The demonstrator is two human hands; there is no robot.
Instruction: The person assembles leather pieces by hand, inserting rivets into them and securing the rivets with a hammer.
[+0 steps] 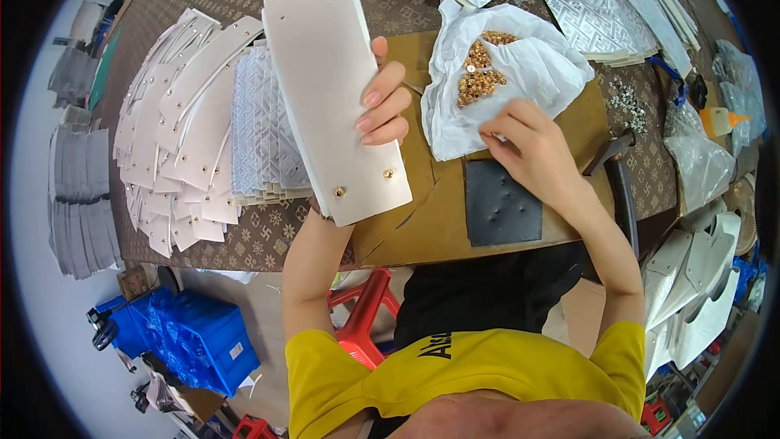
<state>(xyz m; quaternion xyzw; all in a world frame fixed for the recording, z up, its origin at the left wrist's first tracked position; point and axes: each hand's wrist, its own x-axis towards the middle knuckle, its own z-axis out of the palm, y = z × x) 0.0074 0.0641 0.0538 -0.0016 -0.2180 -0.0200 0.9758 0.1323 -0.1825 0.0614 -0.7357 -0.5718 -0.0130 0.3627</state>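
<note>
My left hand [385, 101] is closed round the right edge of a long off-white leather-like panel [325, 89], held up and tilted toward me. More than one layer shows at its edge. Two gold studs [388, 174] sit near its lower end and two small holes near the top. My right hand [524, 142] is closed in a pinch at the lower edge of a white plastic bag [451, 126]; whatever lies between the fingertips is hidden. Small gold fittings [481, 88] lie piled on that bag. Just below the hand is a dented black pad [504, 203] on brown cardboard [390, 232].
Fanned off-white panels with studs [183, 106] and patterned pieces [264, 122] cover the left side. Silver bits [627, 106] lie at right beside a hammer [621, 179]. A glue bottle [721, 121] stands farther right. Below are a red stool [361, 329] and a blue crate [219, 333].
</note>
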